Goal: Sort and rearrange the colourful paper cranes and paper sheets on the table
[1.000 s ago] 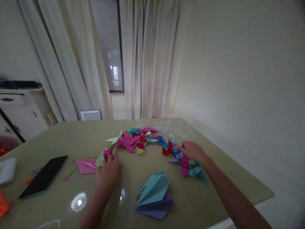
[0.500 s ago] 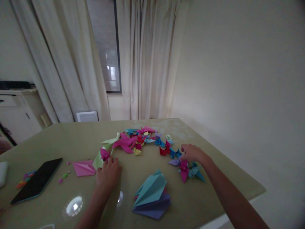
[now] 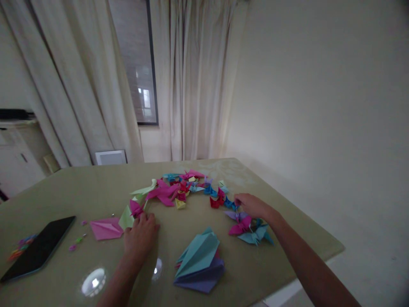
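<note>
Head view: half-curled hands (image 3: 140,233) at folded paper cranes (image 3: 136,207), any hold unclear.

Both upper limbs, as far as I can observe them, are bare. The left forearm (image 3: 122,277) is slender and smooth in outline, narrowing evenly to a bare left wrist (image 3: 131,258). The left hand (image 3: 140,236) is ungloved, rounded across the back, with slim fingers (image 3: 144,219). The right forearm (image 3: 303,256) is of like build, long and tapering to a bare right wrist (image 3: 276,220). The right hand (image 3: 255,207) is likewise ungloved. Finer surface detail is too dim to assess.
</note>
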### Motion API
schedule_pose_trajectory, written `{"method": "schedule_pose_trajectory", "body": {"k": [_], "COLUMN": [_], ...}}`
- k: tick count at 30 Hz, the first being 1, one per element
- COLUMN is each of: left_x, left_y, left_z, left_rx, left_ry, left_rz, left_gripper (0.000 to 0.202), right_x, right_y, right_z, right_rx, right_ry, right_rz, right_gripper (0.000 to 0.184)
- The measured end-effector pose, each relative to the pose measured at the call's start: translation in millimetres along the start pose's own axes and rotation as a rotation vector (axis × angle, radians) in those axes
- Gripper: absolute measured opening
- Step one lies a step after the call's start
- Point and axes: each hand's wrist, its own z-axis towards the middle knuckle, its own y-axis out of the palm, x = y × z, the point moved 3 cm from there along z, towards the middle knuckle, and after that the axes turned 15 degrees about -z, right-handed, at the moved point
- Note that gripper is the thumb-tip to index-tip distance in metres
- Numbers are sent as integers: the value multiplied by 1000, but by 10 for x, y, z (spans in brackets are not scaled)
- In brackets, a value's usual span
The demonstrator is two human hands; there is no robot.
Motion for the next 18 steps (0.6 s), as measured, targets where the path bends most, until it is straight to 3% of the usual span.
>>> {"method": "schedule_pose_trajectory", "body": {"k": [2, 5, 11, 14, 18], "left_x": [-9, -17, 12, 25, 7], "left_y": [17, 27, -35, -72, -72], "left_z": [5, 13, -2, -4, 11], "left_rx": [15, 4, -19, -9, 5], "left_ry": [7, 3, -10, 4, 2], "left_rz": [-1, -21, -8, -8, -50], "left_gripper": [33, 32, 32, 32, 34], "right_x": [-84, -178, -174, -193, -302], "right_y": [-17, -31, -93, -94, -138], "right_z": [14, 24, 162, 288, 400], "right_rx": [-14, -95, -99, -132, -34], "right_ry": [-48, -70, 113, 128, 123], "right_rz": [-8, -59, -215, -247, -248], "right_gripper": [48, 42, 34, 28, 38]}}
